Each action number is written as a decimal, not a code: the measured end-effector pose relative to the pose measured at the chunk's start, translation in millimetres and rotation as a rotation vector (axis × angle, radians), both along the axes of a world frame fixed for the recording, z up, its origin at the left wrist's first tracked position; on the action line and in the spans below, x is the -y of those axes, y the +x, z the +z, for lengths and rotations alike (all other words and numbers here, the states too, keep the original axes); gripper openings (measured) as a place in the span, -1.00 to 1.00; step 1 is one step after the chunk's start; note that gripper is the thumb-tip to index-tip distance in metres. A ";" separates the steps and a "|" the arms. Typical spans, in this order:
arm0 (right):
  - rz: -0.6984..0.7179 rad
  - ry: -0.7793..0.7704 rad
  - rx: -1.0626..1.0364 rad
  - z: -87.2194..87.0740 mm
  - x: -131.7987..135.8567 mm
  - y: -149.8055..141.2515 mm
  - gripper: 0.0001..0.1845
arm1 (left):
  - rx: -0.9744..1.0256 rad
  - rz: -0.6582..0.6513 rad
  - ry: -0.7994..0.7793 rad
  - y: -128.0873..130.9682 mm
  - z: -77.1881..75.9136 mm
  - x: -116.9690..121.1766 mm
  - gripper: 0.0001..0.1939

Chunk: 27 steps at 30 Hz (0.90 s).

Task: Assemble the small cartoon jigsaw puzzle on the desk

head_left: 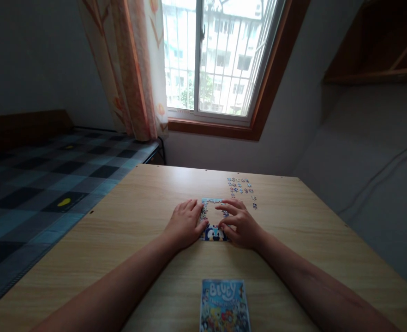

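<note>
A partly assembled jigsaw puzzle (216,234) lies flat on the wooden table between my hands. Its border is joined around a bare middle, and a blue cartoon dog face shows along the near side. My left hand (186,223) rests open at the puzzle's left edge, fingers stretched away from me and thumb by the lower left corner. Over the right edge is my right hand (241,224), its fingers bent and apart, the tips touching or just above the border pieces. I see no loose piece in it, though its fingers cover part of the puzzle.
Loose puzzle pieces (240,185) are spread in rows beyond my right hand. A blue puzzle box (224,306) printed "Bluey" lies near me on the table (137,276). A bed (51,184) stands left, and a curtained window (224,60) is ahead.
</note>
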State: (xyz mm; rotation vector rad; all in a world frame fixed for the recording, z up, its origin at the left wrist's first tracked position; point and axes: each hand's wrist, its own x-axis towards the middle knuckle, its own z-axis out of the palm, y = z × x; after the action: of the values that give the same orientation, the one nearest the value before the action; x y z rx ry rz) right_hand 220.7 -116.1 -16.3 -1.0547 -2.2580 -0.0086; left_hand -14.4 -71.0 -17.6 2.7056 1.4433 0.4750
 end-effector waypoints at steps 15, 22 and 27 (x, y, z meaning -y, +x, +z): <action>-0.265 0.229 -0.070 12.6 -19.3 33.5 -0.81 | -0.089 0.011 -0.023 -0.3 4.3 -4.8 -0.46; -0.760 0.026 -0.369 -19.2 -60.7 118.9 -0.56 | -0.082 0.018 -0.035 0.1 5.7 -4.5 -0.46; -0.891 -0.238 -0.370 -43.0 -74.8 132.1 -0.43 | -0.053 0.006 -0.033 -0.6 3.0 -6.3 -0.45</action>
State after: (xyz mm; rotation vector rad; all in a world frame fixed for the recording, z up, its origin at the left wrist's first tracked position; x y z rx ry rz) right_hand 352.8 -41.3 -59.3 -1.9267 -1.3424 0.0766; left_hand -15.0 -64.7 -14.6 2.7087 1.4581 0.3789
